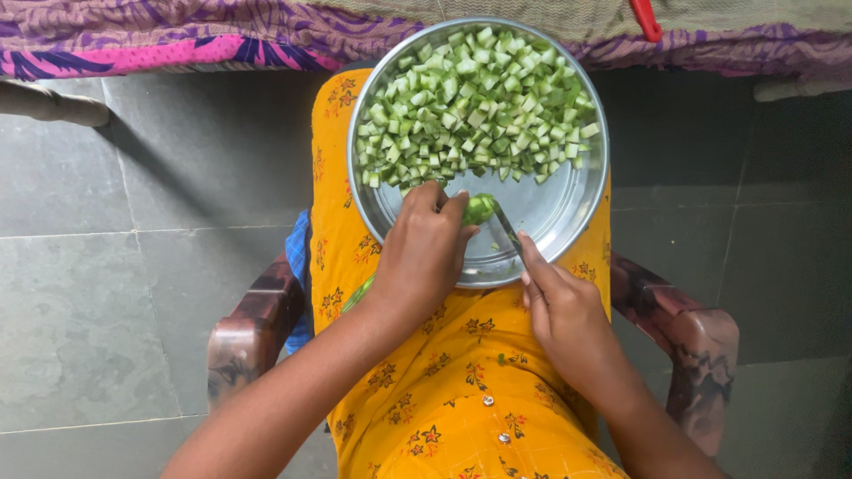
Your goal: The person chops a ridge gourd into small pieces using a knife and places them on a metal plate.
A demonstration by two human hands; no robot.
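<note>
A round steel plate (559, 213) rests on my lap, its far half heaped with small pale green vegetable cubes (475, 102). My left hand (424, 253) is closed around a green vegetable piece (479, 209) over the plate's near part. My right hand (564, 310) grips a knife (506, 229), forefinger stretched along it, with the blade touching the green piece.
I sit in a brown wooden chair with armrests (253, 328) on a grey tiled floor (106, 266). A pink and purple patterned cloth (177, 40) lies along the top edge, with a red object (646, 19) on it. My lap is covered by yellow flowered fabric (461, 390).
</note>
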